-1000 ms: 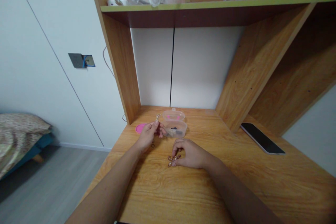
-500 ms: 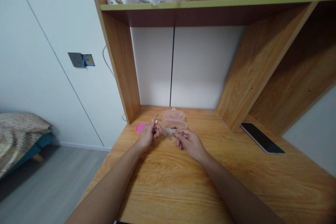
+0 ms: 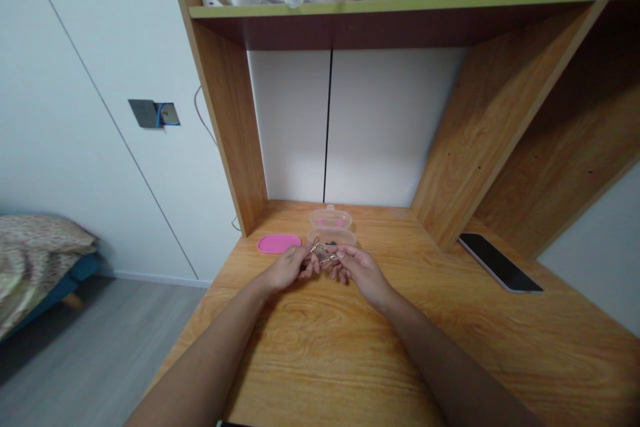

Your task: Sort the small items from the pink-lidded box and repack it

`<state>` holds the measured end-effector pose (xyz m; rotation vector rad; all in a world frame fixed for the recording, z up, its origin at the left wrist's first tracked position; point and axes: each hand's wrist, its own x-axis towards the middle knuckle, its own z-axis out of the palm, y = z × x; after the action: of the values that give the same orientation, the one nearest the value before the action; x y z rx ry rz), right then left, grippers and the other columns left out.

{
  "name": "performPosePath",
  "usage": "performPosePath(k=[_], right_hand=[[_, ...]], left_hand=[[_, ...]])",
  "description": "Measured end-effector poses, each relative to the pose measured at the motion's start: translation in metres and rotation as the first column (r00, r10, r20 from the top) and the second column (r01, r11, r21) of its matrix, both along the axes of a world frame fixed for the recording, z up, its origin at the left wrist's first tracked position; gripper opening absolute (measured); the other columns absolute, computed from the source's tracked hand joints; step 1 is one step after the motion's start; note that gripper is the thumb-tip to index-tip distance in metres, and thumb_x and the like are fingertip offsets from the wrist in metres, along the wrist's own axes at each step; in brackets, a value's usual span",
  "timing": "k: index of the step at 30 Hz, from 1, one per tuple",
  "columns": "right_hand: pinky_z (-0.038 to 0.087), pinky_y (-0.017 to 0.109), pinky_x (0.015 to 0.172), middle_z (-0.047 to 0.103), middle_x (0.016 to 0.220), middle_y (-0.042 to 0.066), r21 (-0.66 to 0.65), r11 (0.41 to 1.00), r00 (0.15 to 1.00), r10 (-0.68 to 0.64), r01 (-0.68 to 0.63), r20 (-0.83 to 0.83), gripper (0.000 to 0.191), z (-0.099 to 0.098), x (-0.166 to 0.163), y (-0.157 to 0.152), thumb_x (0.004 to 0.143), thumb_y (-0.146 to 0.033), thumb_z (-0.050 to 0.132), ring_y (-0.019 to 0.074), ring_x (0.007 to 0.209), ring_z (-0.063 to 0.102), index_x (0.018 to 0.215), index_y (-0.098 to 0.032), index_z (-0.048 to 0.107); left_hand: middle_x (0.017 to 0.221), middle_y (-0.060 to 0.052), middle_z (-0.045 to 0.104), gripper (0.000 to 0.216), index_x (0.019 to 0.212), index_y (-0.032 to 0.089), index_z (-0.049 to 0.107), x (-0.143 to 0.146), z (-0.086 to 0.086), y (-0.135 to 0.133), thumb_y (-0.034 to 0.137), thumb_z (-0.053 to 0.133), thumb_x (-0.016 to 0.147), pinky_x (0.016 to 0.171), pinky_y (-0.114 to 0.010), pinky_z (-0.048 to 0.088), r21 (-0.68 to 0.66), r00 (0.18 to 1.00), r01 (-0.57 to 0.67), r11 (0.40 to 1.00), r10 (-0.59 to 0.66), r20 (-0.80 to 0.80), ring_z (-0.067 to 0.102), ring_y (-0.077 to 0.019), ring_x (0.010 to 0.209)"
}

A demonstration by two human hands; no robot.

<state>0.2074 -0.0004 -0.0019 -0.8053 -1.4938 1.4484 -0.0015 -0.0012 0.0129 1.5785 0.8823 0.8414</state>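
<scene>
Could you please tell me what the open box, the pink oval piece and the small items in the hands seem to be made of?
Open box: probably smooth plastic; its walls are see-through. Pink oval piece: likely matte plastic, evenly coloured with a visible rim. Small items: perhaps polished metal, given their coppery glint, though partly hidden.

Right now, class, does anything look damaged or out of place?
Yes: on the left wall, an electrical box gapes open beside a grey cover plate, with blue wire exposed. Such boxes are usually covered, so it looks unfinished. On the desk, the clear plastic box stands open but upright; nothing looks spilled.
</scene>
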Motion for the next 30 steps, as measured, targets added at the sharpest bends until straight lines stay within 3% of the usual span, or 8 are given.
performPosePath(k=[4, 9, 13, 17, 23, 27, 30], right_hand=[[0.035, 0.023, 0.048, 0.066, 0.069, 0.002, 0.042, 0.999, 0.998, 0.001, -0.004, 0.062, 0.051, -0.002, 0.003, 0.002, 0.084, -0.063, 0.064, 0.0103, 0.051, 0.051, 0.104, -0.017, 0.071], [0.033, 0.024, 0.050, 0.060, 0.067, -0.001, 0.043, 0.998, 0.992, -0.041, 0.036, 0.121, 0.052, -0.001, 0.007, 0.002, 0.078, -0.061, 0.072, 0.0090, 0.052, 0.045, 0.104, -0.016, 0.075], [0.036, 0.024, 0.054, 0.063, 0.066, 0.000, -0.046, 0.998, 0.981, 0.048, -0.040, 0.189, 0.053, 0.001, 0.005, -0.003, 0.069, -0.056, 0.081, 0.0096, 0.055, 0.049, 0.101, -0.014, 0.076], [0.040, 0.025, 0.058, 0.064, 0.066, 0.001, -0.024, 0.991, 0.955, 0.135, -0.133, 0.265, 0.043, 0.002, 0.001, -0.009, 0.076, -0.056, 0.076, 0.0112, 0.059, 0.054, 0.087, -0.014, 0.075], [0.042, 0.025, 0.056, 0.069, 0.073, 0.002, -0.016, 0.996, 0.982, 0.091, -0.090, 0.163, 0.042, -0.001, -0.002, -0.007, 0.076, -0.056, 0.076, 0.0118, 0.058, 0.056, 0.088, -0.017, 0.069], [0.043, 0.025, 0.056, 0.070, 0.074, 0.002, 0.004, 0.999, 0.991, 0.051, -0.052, 0.126, 0.039, -0.006, -0.001, -0.003, 0.077, -0.052, 0.078, 0.0117, 0.059, 0.058, 0.089, -0.017, 0.067], [0.044, 0.025, 0.057, 0.075, 0.088, 0.006, -0.013, 0.999, 0.997, 0.035, -0.034, 0.065, 0.041, -0.006, 0.000, -0.002, 0.073, -0.049, 0.082, 0.0123, 0.064, 0.061, 0.095, -0.017, 0.069]], left_hand=[[0.047, 0.004, 0.040, 0.068, 0.061, 0.016, 0.053, 0.002, 0.001, -0.003, 0.070, 0.028, 0.093, 0.050, -0.026, 0.024, 0.023, 0.999, 0.011, 1.000, -0.010, -0.045, 0.032, -0.0098, 0.045], [0.049, 0.002, 0.045, 0.067, 0.061, 0.017, 0.053, 0.002, 0.003, -0.001, 0.070, 0.028, 0.094, 0.052, -0.026, 0.030, 0.069, 0.999, -0.038, 0.997, 0.040, -0.019, 0.038, -0.0109, 0.048], [0.046, 0.002, 0.043, 0.070, 0.059, 0.017, 0.052, 0.001, 0.008, -0.003, 0.069, 0.023, 0.096, 0.051, -0.026, 0.029, 0.090, 0.995, -0.101, 0.991, 0.101, 0.007, 0.038, -0.0109, 0.046], [0.042, 0.005, 0.037, 0.070, 0.059, 0.019, 0.047, 0.000, 0.007, -0.004, 0.074, 0.023, 0.093, 0.047, -0.025, 0.023, 0.056, 0.993, -0.113, 0.992, 0.111, 0.026, 0.031, -0.0092, 0.041], [0.049, 0.008, 0.030, 0.059, 0.062, 0.023, 0.031, 0.000, -0.002, 0.004, 0.074, 0.039, 0.090, 0.045, -0.023, 0.020, -0.055, 0.973, -0.084, 0.995, 0.094, 0.211, 0.024, -0.0070, 0.043], [0.054, 0.010, 0.028, 0.053, 0.065, 0.021, 0.034, -0.001, -0.006, 0.008, 0.064, 0.058, 0.086, 0.046, -0.021, 0.021, -0.094, 0.943, -0.089, 0.992, 0.114, 0.312, 0.022, -0.0058, 0.045], [0.054, 0.009, 0.030, 0.050, 0.066, 0.020, 0.038, -0.001, -0.007, 0.008, 0.058, 0.064, 0.084, 0.046, -0.021, 0.021, -0.088, 0.940, -0.117, 0.989, 0.139, 0.313, 0.024, -0.0056, 0.045]])
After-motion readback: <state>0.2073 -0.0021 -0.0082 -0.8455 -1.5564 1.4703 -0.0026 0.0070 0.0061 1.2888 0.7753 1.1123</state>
